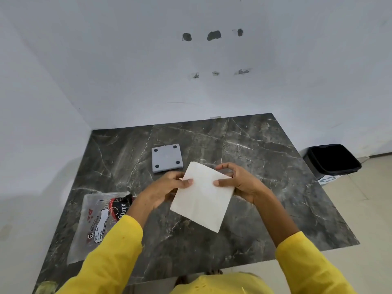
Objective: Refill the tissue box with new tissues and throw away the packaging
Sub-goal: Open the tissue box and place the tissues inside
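I hold a white stack of tissues above the dark marble table, tilted, with both hands. My left hand grips its left edge, thumb on top. My right hand grips its upper right edge. Just beyond the stack, a grey square tissue box part lies flat on the table, showing round black feet at its corners. The flat clear plastic tissue packaging, printed in red and black, lies at the table's left front.
A black bin with a dark liner stands on the tiled floor to the right of the table. White walls close in the table at the back and left. My yellow sleeves fill the foreground.
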